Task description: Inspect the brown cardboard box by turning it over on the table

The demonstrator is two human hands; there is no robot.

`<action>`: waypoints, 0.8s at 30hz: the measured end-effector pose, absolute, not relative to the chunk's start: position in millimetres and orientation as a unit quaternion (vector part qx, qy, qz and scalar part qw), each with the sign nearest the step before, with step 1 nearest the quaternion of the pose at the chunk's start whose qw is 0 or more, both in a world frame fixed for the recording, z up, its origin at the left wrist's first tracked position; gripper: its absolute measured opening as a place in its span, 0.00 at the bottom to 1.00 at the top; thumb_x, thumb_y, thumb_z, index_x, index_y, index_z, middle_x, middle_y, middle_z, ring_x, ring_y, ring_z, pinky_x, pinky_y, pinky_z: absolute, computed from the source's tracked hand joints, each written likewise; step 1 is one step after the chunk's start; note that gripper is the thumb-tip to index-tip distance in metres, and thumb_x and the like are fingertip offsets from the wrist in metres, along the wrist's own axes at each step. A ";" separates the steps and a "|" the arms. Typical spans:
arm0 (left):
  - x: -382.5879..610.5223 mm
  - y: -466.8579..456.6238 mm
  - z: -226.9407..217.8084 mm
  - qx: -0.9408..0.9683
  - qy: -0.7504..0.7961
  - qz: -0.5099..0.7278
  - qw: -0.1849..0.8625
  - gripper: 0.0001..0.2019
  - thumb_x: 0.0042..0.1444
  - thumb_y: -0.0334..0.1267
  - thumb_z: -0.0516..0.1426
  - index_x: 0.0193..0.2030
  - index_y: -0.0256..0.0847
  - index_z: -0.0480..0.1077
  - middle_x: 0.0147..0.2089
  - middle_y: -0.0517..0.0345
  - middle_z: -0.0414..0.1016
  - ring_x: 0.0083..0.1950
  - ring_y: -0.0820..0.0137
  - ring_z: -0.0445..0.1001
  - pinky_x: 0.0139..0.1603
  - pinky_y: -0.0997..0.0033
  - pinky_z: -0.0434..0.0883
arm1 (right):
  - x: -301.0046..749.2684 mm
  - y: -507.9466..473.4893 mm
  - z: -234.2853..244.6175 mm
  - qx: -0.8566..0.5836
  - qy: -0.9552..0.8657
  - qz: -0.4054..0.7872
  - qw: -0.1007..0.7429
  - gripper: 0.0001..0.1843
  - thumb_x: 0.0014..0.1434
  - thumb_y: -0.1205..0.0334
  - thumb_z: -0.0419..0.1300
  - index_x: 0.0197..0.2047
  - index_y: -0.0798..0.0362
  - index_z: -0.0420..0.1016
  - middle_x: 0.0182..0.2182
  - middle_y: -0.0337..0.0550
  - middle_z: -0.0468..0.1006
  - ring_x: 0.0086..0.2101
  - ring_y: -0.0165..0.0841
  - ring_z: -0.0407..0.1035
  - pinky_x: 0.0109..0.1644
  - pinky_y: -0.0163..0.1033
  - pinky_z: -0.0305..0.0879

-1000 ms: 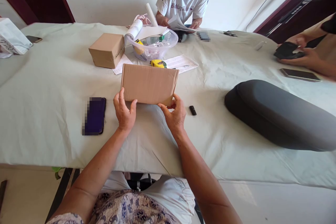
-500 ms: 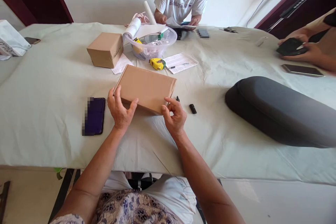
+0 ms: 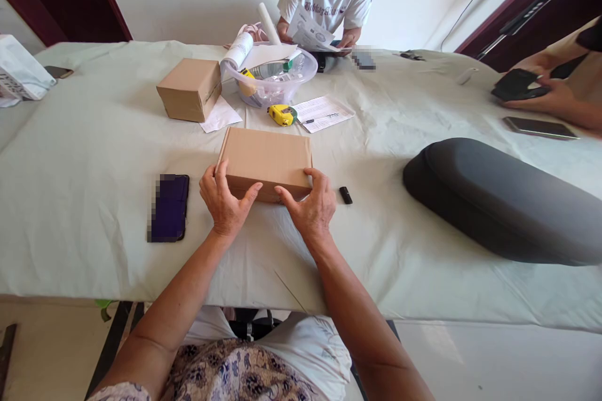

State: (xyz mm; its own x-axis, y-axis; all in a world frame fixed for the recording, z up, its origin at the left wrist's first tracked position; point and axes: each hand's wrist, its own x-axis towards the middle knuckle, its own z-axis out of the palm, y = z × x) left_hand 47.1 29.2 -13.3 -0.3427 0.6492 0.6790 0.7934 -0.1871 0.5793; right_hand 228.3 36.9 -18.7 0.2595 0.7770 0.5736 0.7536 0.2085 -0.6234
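Observation:
A flat brown cardboard box lies on the pale cloth-covered table right in front of me. My left hand grips its near left corner, thumb pressed against the front face. My right hand holds the near right corner the same way, fingers on top and thumb on the front. The box is closed and rests flat.
A dark phone lies left of my hands and a small black item just right. A large grey case fills the right side. Behind are a second box, a plastic bowl, a yellow tape measure and papers. Two other people sit opposite and at right.
The box was held upright a second ago, then tipped away, and now lies flat on the table. Both my hands have settled on its near corners.

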 end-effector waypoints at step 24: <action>33.5 37.3 -19.9 -0.551 -0.623 -0.548 -0.085 0.29 0.69 0.54 0.48 0.70 0.41 0.63 0.79 0.37 0.51 0.81 0.51 0.49 0.77 0.47 0.56 | 223.0 24.1 -10.3 -0.441 -0.701 0.144 0.541 0.13 0.65 0.50 0.61 0.47 0.49 0.75 0.24 0.34 0.77 0.26 0.30 0.74 0.35 0.38 0.74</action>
